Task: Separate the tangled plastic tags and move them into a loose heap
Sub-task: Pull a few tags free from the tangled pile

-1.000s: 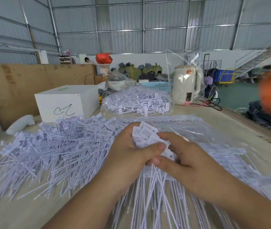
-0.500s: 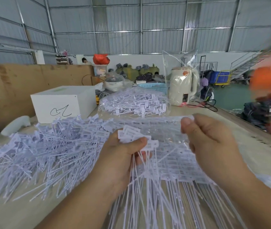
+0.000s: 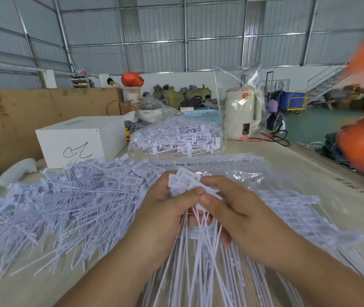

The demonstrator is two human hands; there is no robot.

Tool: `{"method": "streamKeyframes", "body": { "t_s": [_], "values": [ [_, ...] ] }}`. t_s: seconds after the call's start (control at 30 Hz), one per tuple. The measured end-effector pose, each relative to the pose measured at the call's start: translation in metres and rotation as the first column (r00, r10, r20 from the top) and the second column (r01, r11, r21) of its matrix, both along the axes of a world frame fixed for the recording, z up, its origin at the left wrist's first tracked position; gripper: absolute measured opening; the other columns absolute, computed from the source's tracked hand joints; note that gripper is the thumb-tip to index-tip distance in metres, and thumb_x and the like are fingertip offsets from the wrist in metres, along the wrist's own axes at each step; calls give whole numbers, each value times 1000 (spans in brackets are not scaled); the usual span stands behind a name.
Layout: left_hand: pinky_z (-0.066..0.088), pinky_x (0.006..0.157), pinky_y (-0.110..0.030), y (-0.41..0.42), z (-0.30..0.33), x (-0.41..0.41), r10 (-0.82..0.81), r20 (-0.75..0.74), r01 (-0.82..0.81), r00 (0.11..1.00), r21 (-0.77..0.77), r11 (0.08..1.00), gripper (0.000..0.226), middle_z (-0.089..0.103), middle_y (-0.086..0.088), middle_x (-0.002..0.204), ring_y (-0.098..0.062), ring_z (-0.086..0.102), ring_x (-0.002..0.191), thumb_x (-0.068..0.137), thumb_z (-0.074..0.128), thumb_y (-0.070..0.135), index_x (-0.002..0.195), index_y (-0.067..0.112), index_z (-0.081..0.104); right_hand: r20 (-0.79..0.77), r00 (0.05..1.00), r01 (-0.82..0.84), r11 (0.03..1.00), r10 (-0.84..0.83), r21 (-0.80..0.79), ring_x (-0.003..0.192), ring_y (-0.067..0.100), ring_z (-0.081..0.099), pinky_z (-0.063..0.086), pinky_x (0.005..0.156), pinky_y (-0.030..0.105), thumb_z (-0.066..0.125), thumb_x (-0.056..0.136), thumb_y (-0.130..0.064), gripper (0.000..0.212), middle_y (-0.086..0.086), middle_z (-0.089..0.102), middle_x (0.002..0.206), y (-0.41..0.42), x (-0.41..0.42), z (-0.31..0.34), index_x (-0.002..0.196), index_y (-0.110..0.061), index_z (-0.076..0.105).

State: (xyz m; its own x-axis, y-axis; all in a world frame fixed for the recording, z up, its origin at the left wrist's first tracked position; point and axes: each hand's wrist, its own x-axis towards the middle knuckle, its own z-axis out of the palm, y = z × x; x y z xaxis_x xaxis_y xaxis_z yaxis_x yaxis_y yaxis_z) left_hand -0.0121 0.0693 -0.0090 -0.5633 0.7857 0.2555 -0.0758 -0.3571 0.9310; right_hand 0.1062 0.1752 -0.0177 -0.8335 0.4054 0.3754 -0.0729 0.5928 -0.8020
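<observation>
Plastic tags [image 3: 70, 207]: pale lilac-white with faint grey print on the heads. Box [image 3: 81, 142] at 10 o'clock: white, bearing a black handwritten scrawl. Kettle [image 3: 242, 114] at 1 o'clock: cream with a small orange mark. Basket [image 3: 203, 115] at 12 o'clock: light blue, perforated. Table [image 3: 309, 169]: beige.

A warehouse or factory hall: corrugated metal walls [image 3: 154, 29] on steel framing, a green floor [image 3: 309, 127], a metal staircase [image 3: 325, 83] and a blue cart [image 3: 292, 100] far off. Bagged goods [image 3: 176, 94] are piled along the white back wall, beyond the bench's far edge.
</observation>
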Motion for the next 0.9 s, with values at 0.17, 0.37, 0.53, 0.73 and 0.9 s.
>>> {"method": "streamKeyframes", "body": {
  "t_s": [0.17, 0.37, 0.53, 0.73, 0.9],
  "values": [
    [55, 53, -37, 1, 0, 3, -44, 68, 43, 997, 11, 999, 32, 71, -23, 97, -30, 69, 74, 75, 67, 17, 105, 6, 65, -108, 994, -35, 973, 10, -227, 43, 6, 54, 45, 42, 22, 61, 75, -53, 31, -7, 65, 67, -6, -2, 4, 104, -42, 62],
    [53, 58, -21, 4, -4, 4, 60, -120, -58, 991, 21, 998, 16, 72, -12, 86, -18, 69, 72, 94, 54, 10, 91, 17, 68, -131, 991, -66, 937, 21, -344, 46, 17, 52, 41, 42, 27, 64, 92, -29, 10, 16, 61, 64, -7, -10, -1, 95, -25, 72],
    [48, 73, -27, 6, -5, 4, 46, -128, -47, 991, -4, 999, 15, 73, -6, 94, -15, 69, 85, 93, 55, 26, 96, 26, 70, -170, 985, -67, 896, -9, -439, 45, 18, 51, 38, 41, 25, 68, 90, -26, 5, 24, 64, 77, -6, -13, -3, 93, -28, 72],
    [47, 75, -23, 16, -5, 1, 96, -185, -99, 978, -5, 995, 24, 73, 14, 89, -5, 67, 86, 73, 54, 39, 86, 53, 67, -241, 971, -129, 826, -8, -549, 39, 11, 44, 34, 39, 19, 80, 74, -29, 26, 15, 65, 76, -4, -12, 0, 99, -22, 75],
    [44, 82, -27, 10, -7, 3, 104, -338, -116, 936, -16, 993, 41, 64, 19, 107, -1, 63, 97, 68, 58, 49, 109, 51, 55, -253, 967, -156, 823, 16, -545, 41, 10, 43, 35, 41, 20, 77, 72, -26, 26, 3, 66, 71, -5, -13, 0, 98, -23, 75]
  ]
}}
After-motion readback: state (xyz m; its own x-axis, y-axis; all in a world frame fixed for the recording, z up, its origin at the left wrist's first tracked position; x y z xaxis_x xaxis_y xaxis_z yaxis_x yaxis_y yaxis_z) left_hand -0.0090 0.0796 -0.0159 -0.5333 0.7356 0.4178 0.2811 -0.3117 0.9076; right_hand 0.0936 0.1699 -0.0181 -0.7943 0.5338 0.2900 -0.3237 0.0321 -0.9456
